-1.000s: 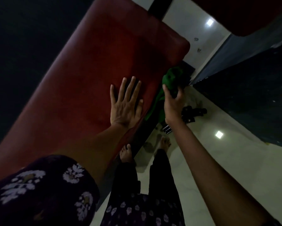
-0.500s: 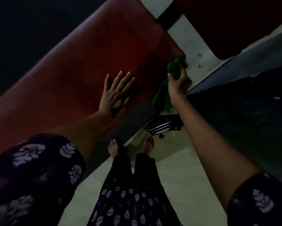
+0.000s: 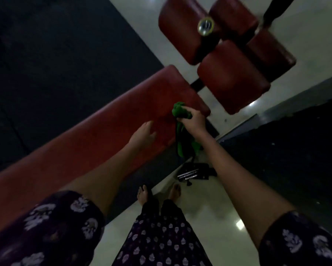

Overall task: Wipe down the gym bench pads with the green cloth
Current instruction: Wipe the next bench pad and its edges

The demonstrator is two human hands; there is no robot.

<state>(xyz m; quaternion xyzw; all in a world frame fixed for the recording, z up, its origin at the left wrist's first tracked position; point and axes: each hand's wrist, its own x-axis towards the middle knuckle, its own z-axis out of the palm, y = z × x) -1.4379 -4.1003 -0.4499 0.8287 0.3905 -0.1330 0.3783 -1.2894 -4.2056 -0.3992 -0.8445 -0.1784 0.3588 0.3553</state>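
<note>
One long red pad (image 3: 96, 143), running lower left to upper right; four roller pads (image 3: 232, 77). Right hand (image 3: 194, 121) fingers gripping one green cloth (image 3: 180, 112); left hand (image 3: 144, 135) fingers loose, holding nothing.

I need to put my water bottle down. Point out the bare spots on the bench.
The long red pad lies bare from the left hand back toward the sleeve. Its far end is crowded: the right hand holds the green cloth there, beside the roller pads.

Green cloth (image 3: 181, 111), dark red bench pad (image 3: 107, 127), white-flowered dark sleeves (image 3: 61, 223).
</note>
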